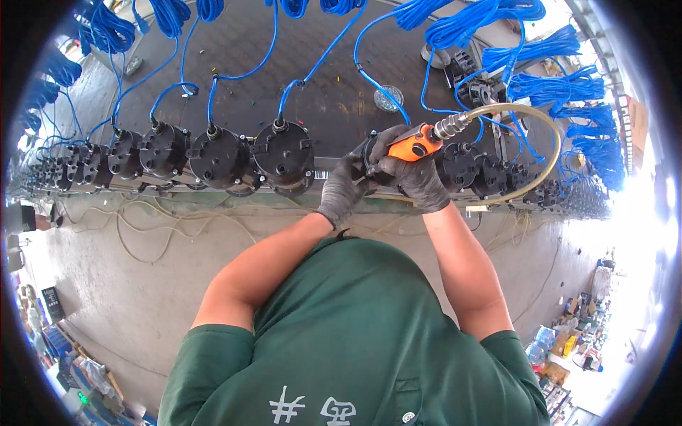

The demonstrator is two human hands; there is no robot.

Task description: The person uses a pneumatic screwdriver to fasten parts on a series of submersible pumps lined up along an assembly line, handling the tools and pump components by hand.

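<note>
My right hand, in a dark grey work glove, is closed around an orange air screwdriver. A metal coupling and a yellowish air hose run from the tool's back end. The tool lies over a black round housing, largely covered by my hands. My left hand, gloved alike, grips the left side of that housing; its fingertips are partly hidden. The driver's tip is also hidden from sight. Just to the left stands another black round housing, with a blue cable rising from its top.
Similar housings line the bench edge on both sides. Coiled blue cables hang along the far side and right. A small dish of metal parts sits on the dark bench top. Loose hoses trail below the bench.
</note>
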